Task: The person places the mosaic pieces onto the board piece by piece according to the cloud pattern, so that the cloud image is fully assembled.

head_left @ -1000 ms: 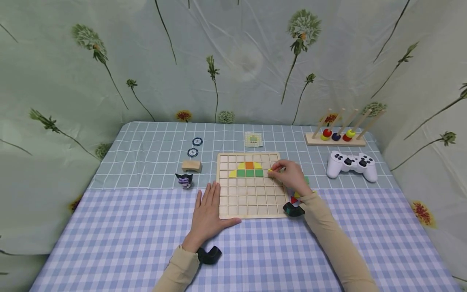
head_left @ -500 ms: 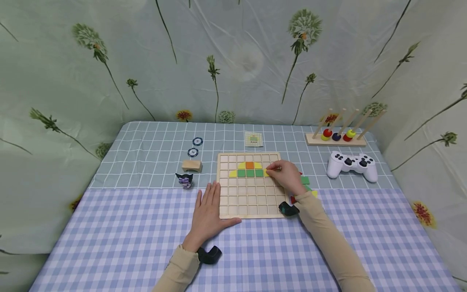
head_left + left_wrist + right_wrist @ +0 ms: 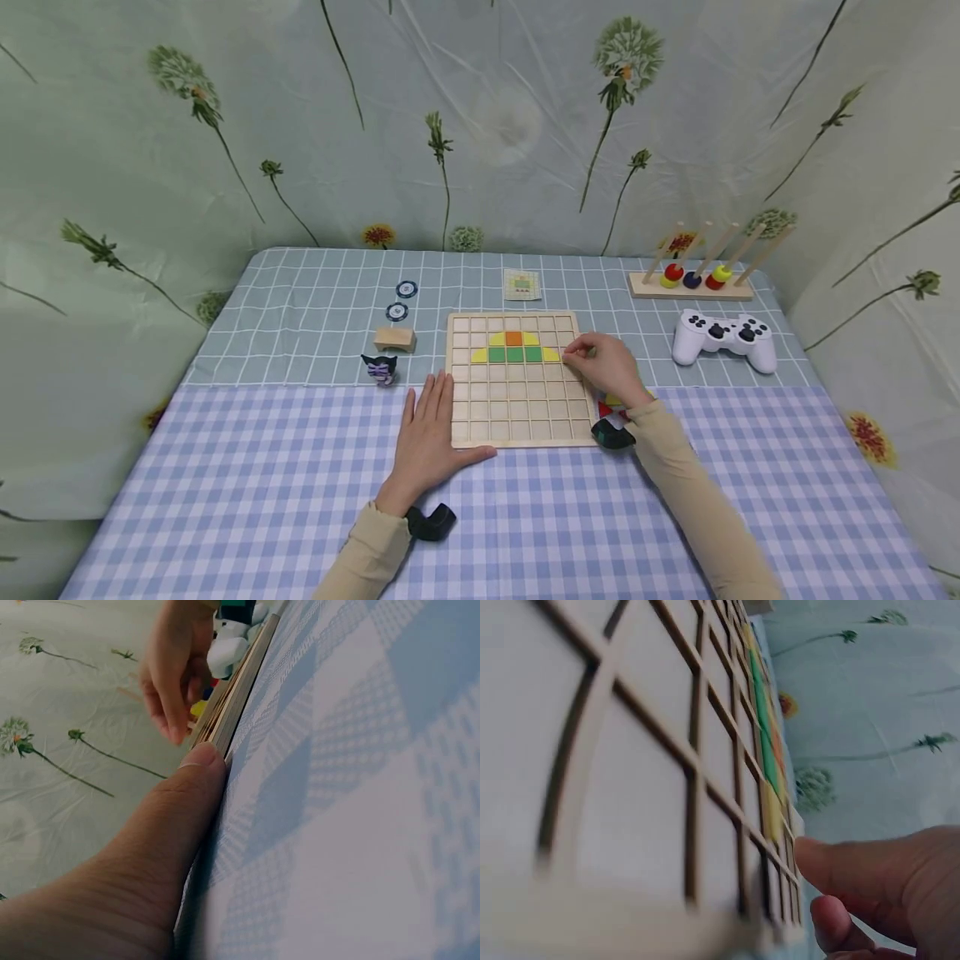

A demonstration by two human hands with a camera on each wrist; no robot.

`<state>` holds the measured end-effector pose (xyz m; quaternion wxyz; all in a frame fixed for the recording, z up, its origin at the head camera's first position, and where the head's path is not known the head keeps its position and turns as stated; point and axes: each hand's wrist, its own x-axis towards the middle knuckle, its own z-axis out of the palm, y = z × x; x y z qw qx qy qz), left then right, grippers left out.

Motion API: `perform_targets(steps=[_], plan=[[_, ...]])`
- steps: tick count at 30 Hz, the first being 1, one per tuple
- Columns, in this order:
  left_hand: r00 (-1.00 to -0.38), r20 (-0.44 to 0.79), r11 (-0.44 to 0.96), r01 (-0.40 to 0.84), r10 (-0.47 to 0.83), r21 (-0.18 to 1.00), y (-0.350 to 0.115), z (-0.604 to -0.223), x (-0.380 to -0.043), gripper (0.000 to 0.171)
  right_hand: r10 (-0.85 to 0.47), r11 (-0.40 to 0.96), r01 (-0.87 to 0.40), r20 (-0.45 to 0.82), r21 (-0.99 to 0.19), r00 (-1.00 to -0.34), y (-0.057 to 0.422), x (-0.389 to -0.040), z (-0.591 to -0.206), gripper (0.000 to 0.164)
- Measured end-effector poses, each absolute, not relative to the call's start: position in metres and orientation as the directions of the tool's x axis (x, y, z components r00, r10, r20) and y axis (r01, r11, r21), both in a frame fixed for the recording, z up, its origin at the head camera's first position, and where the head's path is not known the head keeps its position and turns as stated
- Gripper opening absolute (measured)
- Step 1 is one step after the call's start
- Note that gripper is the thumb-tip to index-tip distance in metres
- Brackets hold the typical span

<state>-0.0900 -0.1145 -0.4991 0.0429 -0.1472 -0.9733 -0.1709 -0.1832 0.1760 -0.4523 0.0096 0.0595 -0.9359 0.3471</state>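
Note:
A wooden grid board (image 3: 517, 411) lies on the table with flat coloured pieces in its upper cells. An orange square (image 3: 513, 338) sits between yellow pieces, above a row of green squares (image 3: 514, 355). At that row's right end is a yellow triangle (image 3: 551, 355). My right hand (image 3: 606, 367) hovers at the board's right edge, beside this triangle; in the right wrist view its thumb and finger (image 3: 832, 859) are apart with nothing between them. My left hand (image 3: 427, 433) rests with straight fingers along the board's left edge, its thumb (image 3: 169, 810) against the near edge.
Loose red and yellow pieces (image 3: 604, 410) lie right of the board, partly behind my right wrist. Further right are a white game controller (image 3: 723, 337) and a peg stand (image 3: 690, 288). Left stand a wooden block (image 3: 394, 339), a small figure (image 3: 381, 370) and chips (image 3: 397, 312). A pattern card (image 3: 522, 285) lies behind.
My right hand has set the yellow triangle into the cell at the green row's right end, let go and drawn back to the right. The left hand has stayed still.

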Motion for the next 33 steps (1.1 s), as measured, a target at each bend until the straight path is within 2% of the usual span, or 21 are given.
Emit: perform_targets(steps=[9, 15, 20, 27, 33], plan=[[-0.956, 0.134, 0.897, 0.291, 0.260, 0.332, -0.116, -0.499, -0.091, 0.126, -0.049, 0.799, -0.040, 0.000, -0.601, -0.999, 0.221, -0.162, -0.439, 0.022], [-0.955, 0.136, 0.894, 0.296, 0.265, 0.337, -0.117, -0.500, -0.091, 0.126, -0.021, 0.840, 0.016, -0.062, -0.542, -0.998, 0.235, -0.143, -0.442, 0.027], [-0.953, 0.142, 0.891, 0.302, 0.269, 0.338, -0.116, -0.501, -0.091, 0.125, -0.009, 0.872, 0.044, -0.105, -0.488, -0.994, 0.234, -0.130, -0.447, 0.030], [-0.953, 0.137, 0.888, 0.301, 0.269, 0.348, -0.115, -0.502, -0.091, 0.125, 0.015, 0.912, 0.024, -0.025, -0.410, -1.000, 0.225, -0.123, -0.453, 0.032], [-0.955, 0.128, 0.889, 0.296, 0.268, 0.349, -0.114, -0.501, -0.091, 0.125, 0.025, 0.920, 0.036, -0.033, -0.390, -0.999, 0.212, -0.125, -0.451, 0.031]])
